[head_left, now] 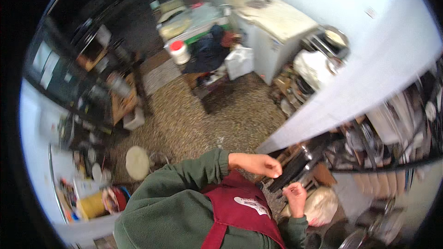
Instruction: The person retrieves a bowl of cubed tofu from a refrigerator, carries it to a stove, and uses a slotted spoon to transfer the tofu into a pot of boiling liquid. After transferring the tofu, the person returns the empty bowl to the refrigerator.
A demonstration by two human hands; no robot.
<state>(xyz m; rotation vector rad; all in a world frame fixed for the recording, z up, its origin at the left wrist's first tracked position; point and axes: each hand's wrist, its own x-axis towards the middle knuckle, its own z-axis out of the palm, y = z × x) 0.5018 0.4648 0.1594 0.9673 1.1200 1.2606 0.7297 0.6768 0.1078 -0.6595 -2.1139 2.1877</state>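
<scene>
Your left hand (258, 163) is over the top end of the grill (291, 170), a dark, ribbed, flat rack leaning on a slant just below the white wall (369, 78); fingers curled down, tips at or on its upper edge, though blur hides whether they actually grip. Your right hand (295, 198) is closed in a loose fist at the grill's lower end, touching its edge; looks like a hold, can't confirm. White bag (320, 205) sits just right of the right hand, below the grill. Wire shelf (392, 157) packed with metal pans and utensils is right of the grill, past the wall edge. You're in a green sleeve (194, 173) and a maroon apron (240, 207), left of the grill. Speckled floor (221, 120) lies above-left of the grill. Far beyond it, a white chest cabinet (277, 32) stands against the wall, and a white jar with a red lid (179, 51) stands further left.
</scene>
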